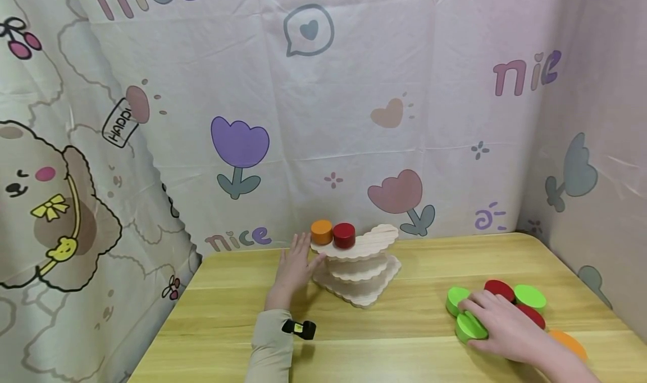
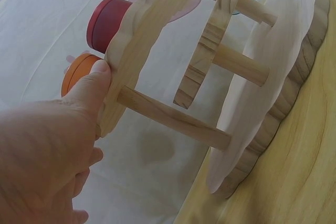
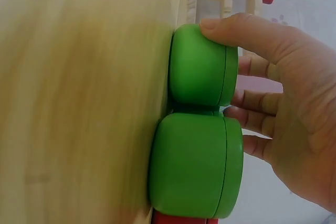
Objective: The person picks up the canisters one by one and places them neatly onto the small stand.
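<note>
Green tin [image 3: 199, 67] — lid [image 3: 229, 74] upward; held.

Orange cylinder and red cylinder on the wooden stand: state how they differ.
Colour: the orange cylinder is bright orange, the red cylinder deep red. Place: in the head view, the orange cylinder stands left, the red cylinder right. Both are short, round and upright on the top shelf.

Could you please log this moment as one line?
left hand: touches stand | right hand: holds green cylinder | stand top: orange cylinder, red cylinder | table: more cylinders
</note>
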{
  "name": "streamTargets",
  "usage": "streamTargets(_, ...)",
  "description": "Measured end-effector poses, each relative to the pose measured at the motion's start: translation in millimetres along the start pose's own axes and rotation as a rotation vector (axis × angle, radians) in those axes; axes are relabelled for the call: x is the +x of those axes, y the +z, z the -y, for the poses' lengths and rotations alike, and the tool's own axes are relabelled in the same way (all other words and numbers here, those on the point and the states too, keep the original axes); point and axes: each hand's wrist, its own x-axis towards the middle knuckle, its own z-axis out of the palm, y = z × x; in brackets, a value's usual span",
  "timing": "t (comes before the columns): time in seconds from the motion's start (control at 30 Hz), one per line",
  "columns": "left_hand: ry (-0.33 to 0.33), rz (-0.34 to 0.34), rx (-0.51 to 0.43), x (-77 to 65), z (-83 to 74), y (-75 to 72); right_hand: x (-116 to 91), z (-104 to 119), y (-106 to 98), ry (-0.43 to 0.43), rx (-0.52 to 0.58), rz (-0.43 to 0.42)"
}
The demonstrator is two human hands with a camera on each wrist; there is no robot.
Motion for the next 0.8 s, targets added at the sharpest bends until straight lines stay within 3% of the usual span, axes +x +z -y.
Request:
streamTargets(0.33,0.006,-0.008,-0.004,0.0,0.9,0.3,9,8,0,-0.025,-0.006,-0.028)
streamTargets(0.53,0.006,-0.009,-0.003,0.0,1.2,0.2,21,13,1,-0.074,0.001,-0.087)
streamTargets(0.8,0.003,-0.009,-0.017,-0.6,-0.5,-0.7,37,20,0,-0.088,0.038,-0.069)
